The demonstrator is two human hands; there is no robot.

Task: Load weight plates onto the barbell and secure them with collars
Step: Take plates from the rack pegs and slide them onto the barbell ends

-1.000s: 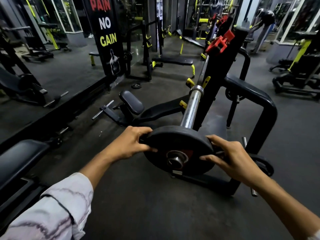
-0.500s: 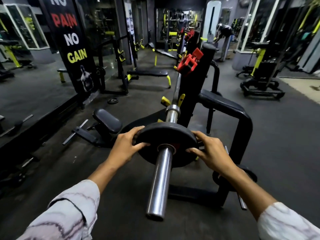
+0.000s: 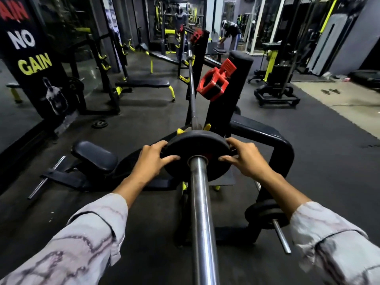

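Both sleeves, pale with dark marbled streaks, are filling the bottom corners. The barbell sleeve (image 3: 202,212), shiny steel, is running from the bottom edge up the middle of the view. A black weight plate (image 3: 209,144) is sitting on that sleeve, slid far along toward the rack end.

Left hand (image 3: 153,159) is gripping the plate's left rim, thumb lying across the front face, fingers wrapping behind. Right hand (image 3: 245,158) is grasping the right rim the same way, thumb on the face near the hub. Both hands are closed on the plate, not released.

Lower right, a second small plate (image 3: 265,214) is hanging on a storage peg (image 3: 281,238) of the black rack frame (image 3: 285,153); the right forearm is passing just above it. To the left on the floor, a black padded seat (image 3: 94,156) with a low frame is lying, a thin steel rod beside it.

Just behind the gripped plate, yellow hooks (image 3: 207,126) are showing either side of the bar. The bar shaft (image 3: 192,93) is continuing away toward a far upright. A red collar (image 3: 214,83) is sitting clipped on the black upright post (image 3: 228,95), beside the shaft, not on the bar. Another red collar (image 3: 196,36) is blurring at the far upright.

Further left, a loose small plate (image 3: 100,124) is lying on the floor near a black banner (image 3: 34,64) reading NO GAIN. A flat bench (image 3: 144,83) with yellow legs is standing behind. Far back, a person (image 3: 231,30) is bending over by the mirrors.
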